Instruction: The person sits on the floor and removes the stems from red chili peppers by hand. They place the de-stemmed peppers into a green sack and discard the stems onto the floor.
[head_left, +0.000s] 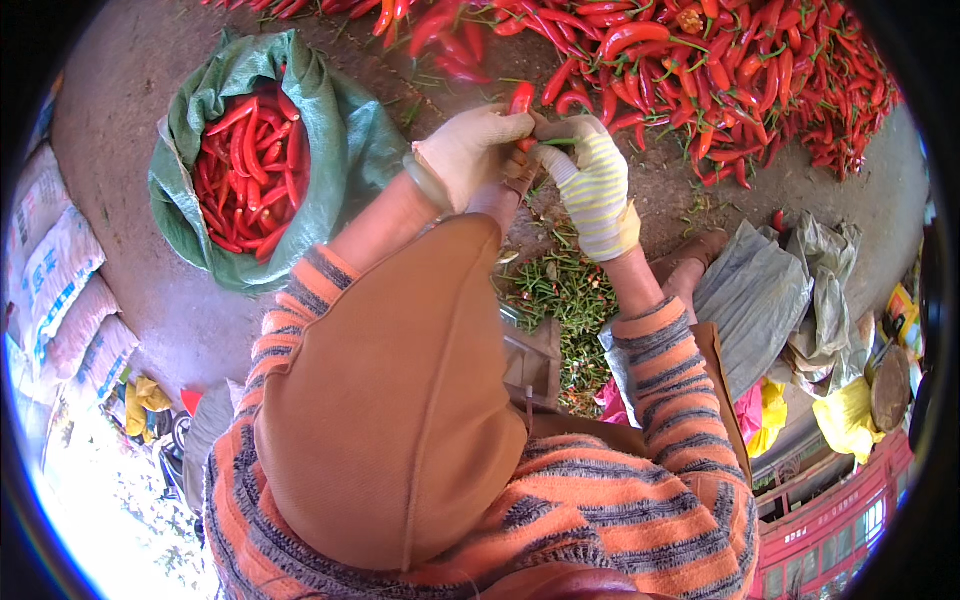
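Observation:
My left hand (476, 150), in a pale knit glove with a bangle at the wrist, grips a red chili pepper (521, 99). Against it, my right hand (594, 180), in a white glove with yellow stripes, pinches the pepper's green stem (559, 141) between thumb and fingers. Both hands meet above the floor near the top middle. To the left stands a green woven sack (345, 142), its mouth rolled back, holding many red chili peppers (251, 165) without visible stems. Beyond my hands lies a big heap of red chili peppers (675, 67), many with green stems.
Cut green stems (574, 300) lie piled on the floor below my hands, beside a small stool or frame (532, 356). Grey plastic sheeting (750, 292) and yellow bags (847, 420) are at the right. Filled white sacks (60, 262) are stacked at the far left.

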